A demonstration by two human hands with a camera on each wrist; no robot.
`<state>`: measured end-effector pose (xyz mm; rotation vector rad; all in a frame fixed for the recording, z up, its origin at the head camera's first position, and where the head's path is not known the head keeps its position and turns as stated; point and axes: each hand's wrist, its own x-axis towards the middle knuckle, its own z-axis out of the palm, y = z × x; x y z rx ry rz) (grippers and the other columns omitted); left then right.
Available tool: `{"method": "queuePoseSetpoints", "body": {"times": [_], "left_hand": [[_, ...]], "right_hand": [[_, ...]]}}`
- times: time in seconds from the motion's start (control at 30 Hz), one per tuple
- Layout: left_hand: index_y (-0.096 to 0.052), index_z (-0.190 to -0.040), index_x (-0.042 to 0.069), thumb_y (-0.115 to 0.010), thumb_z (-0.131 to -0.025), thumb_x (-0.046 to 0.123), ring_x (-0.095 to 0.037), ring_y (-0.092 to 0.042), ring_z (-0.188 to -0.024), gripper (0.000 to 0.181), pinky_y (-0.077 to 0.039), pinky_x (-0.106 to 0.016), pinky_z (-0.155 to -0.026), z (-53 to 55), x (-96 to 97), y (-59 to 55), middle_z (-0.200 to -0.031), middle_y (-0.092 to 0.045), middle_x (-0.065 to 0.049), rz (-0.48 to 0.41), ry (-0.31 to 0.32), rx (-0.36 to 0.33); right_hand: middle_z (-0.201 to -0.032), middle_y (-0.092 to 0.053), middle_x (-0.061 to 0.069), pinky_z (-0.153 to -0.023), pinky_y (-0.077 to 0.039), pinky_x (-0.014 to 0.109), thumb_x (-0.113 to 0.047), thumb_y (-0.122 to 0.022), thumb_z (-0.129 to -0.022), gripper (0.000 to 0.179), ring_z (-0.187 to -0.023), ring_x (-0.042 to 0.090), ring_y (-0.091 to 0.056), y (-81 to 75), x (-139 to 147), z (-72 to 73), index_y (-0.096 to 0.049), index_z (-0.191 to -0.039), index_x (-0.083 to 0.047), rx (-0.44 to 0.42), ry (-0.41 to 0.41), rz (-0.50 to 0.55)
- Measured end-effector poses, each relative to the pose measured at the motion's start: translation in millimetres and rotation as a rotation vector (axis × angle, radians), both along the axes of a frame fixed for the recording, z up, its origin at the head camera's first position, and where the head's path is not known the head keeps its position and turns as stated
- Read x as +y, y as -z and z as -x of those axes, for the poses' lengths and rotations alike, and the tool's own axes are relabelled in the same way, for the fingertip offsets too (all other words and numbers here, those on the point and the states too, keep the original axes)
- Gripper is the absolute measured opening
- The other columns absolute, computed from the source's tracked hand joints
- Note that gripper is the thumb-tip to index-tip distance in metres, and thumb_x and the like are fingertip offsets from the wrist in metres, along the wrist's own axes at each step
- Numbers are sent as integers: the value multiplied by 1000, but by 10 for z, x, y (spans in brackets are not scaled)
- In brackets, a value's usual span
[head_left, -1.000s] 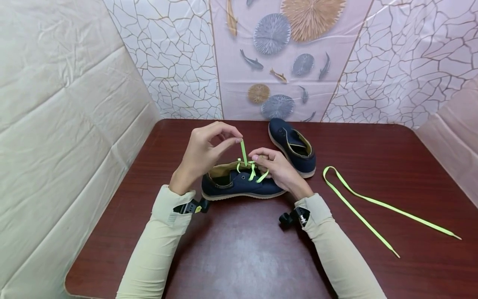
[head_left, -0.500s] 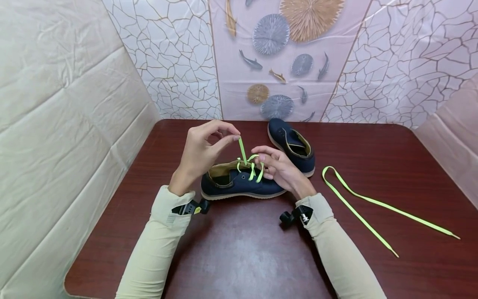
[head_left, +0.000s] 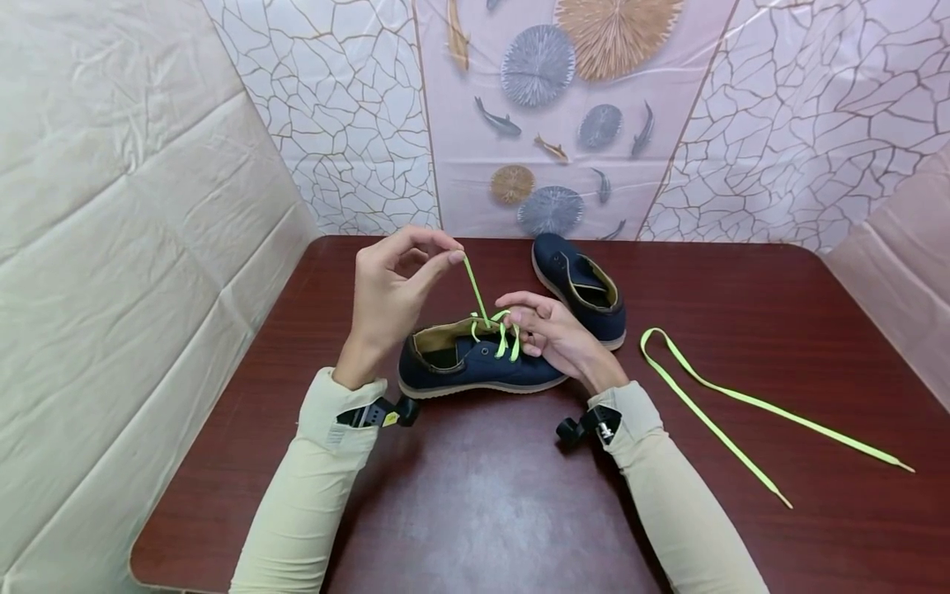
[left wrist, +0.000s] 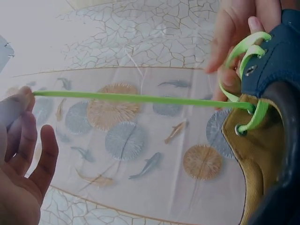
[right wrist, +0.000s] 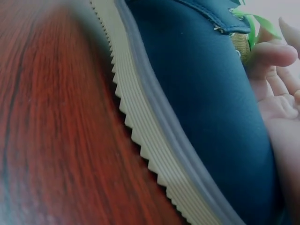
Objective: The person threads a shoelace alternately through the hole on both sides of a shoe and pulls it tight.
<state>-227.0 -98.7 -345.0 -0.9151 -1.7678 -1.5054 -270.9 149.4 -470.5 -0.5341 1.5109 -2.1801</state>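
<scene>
A navy shoe (head_left: 475,367) with a tan lining stands on the table, toe to the right. A neon-green shoelace (left wrist: 140,97) runs through several of its eyelets. My left hand (head_left: 393,289) pinches this lace between thumb and fingertips, above and left of the shoe opening. From there the lace runs straight and taut down to an eyelet, as the left wrist view shows. My right hand (head_left: 552,334) lies over the front of the shoe, fingers loosely spread beside the lace loops (left wrist: 246,47). No lace is seen gripped in it; some fingertips are hidden behind the loops.
A second navy shoe (head_left: 582,289), with no lace visible, stands behind my right hand. Another neon-green shoelace (head_left: 731,404) lies folded in a long bend on the right of the brown table (head_left: 475,495). Patterned cloth walls (head_left: 356,124) stand behind and at the sides.
My left hand has moved up and left, drawing out a longer stretch of lace. The lace loop by my right hand has become smaller, and the right hand's fingers have loosened.
</scene>
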Motion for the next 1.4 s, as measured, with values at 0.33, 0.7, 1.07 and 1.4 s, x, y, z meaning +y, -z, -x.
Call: {"method": "queuePoseSetpoints", "body": {"times": [0.33,0.7,1.07,1.4], "left_hand": [[-71,-96,-10,-78,-91,-7,-15,-61,-61,9,-56,-29,-62,-31,6,-47,-90,-75,-20,-156,-22,-22],[-71,-94,-12,-80,-89,-7,-18,-60,-59,11,-55,-29,-59,-58,28,-74,-89,-76,-19,-211,-37,4],[-69,-94,-13,-79,-89,-8,-23,-50,-48,12,-46,-27,-49,-43,1,-92,-85,-75,-2,-359,-128,56],[-69,-95,-13,-79,-91,-5,-19,-48,-46,13,-44,-27,-47,-17,-12,-88,-84,-75,-2,-395,-151,96]], "right_hand": [[-94,-62,-2,-53,-36,18,-2,-55,-107,23,-58,8,-39,-11,-35,4,-63,-128,-6,13,19,-101],[-96,-57,-2,-54,-37,19,-5,-57,-107,21,-60,9,-41,-16,-40,-16,-69,-123,-10,54,28,-123],[-104,-63,3,-69,-47,25,-4,-63,-103,33,-79,13,-52,-44,-79,-19,-62,-136,1,192,-46,-341],[-88,-62,1,-71,-48,22,-1,-69,-99,34,-80,12,-55,-49,-100,-17,-66,-133,4,243,-41,-392]]}}
